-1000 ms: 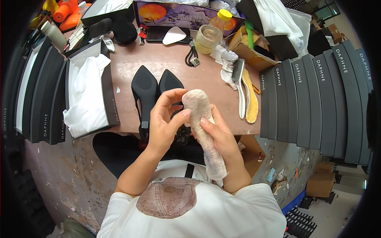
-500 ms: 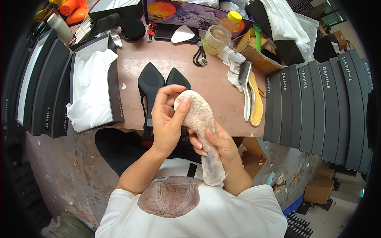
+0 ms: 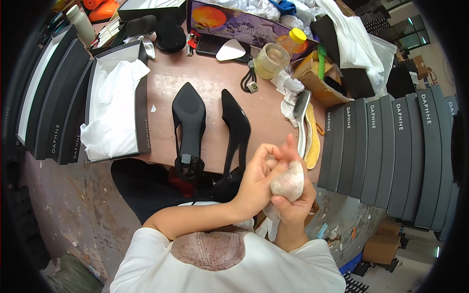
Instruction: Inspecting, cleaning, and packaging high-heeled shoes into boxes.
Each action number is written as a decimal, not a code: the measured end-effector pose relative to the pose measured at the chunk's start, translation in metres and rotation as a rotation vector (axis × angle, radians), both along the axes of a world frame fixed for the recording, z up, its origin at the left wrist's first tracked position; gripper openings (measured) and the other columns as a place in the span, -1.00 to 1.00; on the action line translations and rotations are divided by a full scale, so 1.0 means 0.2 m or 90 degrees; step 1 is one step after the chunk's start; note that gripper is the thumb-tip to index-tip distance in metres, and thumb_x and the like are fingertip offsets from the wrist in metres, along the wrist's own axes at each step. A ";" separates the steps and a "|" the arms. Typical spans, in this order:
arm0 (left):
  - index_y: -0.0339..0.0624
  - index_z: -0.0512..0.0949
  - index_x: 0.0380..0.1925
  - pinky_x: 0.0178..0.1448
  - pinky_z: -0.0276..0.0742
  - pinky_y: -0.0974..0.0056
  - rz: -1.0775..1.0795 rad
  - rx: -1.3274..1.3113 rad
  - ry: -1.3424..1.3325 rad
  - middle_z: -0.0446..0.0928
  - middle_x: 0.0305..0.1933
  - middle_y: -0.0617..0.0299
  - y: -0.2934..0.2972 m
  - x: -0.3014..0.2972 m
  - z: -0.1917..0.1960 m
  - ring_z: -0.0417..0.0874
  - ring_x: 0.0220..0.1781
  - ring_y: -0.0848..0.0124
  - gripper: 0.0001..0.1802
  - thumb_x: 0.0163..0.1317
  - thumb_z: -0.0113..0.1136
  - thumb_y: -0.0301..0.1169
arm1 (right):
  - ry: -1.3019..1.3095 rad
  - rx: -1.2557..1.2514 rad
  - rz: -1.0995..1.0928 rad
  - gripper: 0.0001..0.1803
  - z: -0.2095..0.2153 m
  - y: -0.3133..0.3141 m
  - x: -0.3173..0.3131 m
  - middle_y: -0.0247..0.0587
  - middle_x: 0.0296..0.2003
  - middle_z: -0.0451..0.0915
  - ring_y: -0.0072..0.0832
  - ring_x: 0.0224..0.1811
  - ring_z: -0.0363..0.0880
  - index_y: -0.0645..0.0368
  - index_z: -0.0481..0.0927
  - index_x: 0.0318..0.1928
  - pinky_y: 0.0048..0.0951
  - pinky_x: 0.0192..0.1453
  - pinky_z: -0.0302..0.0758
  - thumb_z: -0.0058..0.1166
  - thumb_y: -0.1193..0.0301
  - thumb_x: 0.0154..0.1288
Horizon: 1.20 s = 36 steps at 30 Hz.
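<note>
The right hand (image 3: 295, 207) is closed round a cream fleecy pad (image 3: 287, 183), its thumb pressed on the near side; the pad is bent over between the 2 hands. The left hand (image 3: 255, 183) meets the pad's upper left edge with curled fingers (whether they pinch it, I cannot tell). Beyond and left of the hands are 2 black shoes: a sole-up shoe (image 3: 189, 112) farther off, and a side-lying shoe (image 3: 238, 117) nearer the left hand. Just beyond the right hand are a white-handled brush (image 3: 302, 132) and a yellow insole (image 3: 312, 146), side by side.
</note>
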State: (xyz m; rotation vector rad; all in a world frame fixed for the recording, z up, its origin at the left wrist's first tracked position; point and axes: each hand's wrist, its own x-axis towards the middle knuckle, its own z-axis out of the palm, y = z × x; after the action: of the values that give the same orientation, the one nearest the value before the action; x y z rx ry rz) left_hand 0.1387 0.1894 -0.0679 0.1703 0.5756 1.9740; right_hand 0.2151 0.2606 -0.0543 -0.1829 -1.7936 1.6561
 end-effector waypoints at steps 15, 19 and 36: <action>-0.50 0.12 0.23 0.28 0.18 0.03 0.071 -0.549 0.837 0.21 0.18 -0.19 -0.03 -0.07 -0.41 0.22 0.22 -0.06 -0.07 -0.02 0.35 -0.17 | -0.071 0.706 -0.393 -0.79 0.17 1.11 -0.92 0.04 -0.15 0.49 -0.03 -0.16 0.53 0.24 0.57 -0.17 -0.21 -0.07 0.48 0.11 0.52 0.13; -0.54 0.24 0.15 0.24 0.23 0.06 0.039 -0.606 0.844 0.27 0.11 -0.14 -0.07 -0.12 -0.46 0.27 0.14 -0.01 -0.14 -0.07 0.33 -0.20 | -0.098 0.702 -0.348 -0.76 0.07 1.09 -1.00 0.04 -0.09 0.44 0.01 -0.16 0.53 0.19 0.57 -0.20 -0.17 -0.08 0.50 0.17 0.39 0.10; -0.39 0.20 0.18 -0.16 0.63 0.18 -0.265 -0.004 -0.131 0.36 0.12 -0.18 -0.33 -0.11 -0.50 0.62 -0.22 0.17 -0.20 0.01 0.20 -0.14 | 0.270 0.099 -0.622 -0.62 0.18 1.14 -0.66 -0.12 -0.27 0.56 -0.37 -0.36 0.61 0.30 0.41 -0.15 -0.36 -0.22 0.69 0.31 0.53 0.08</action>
State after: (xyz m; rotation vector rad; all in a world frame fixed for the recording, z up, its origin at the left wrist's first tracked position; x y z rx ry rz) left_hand 0.1164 0.1229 -0.1679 0.0742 0.3771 1.5619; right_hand 0.0837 0.4891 -0.0183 -0.4997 -1.1832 0.7733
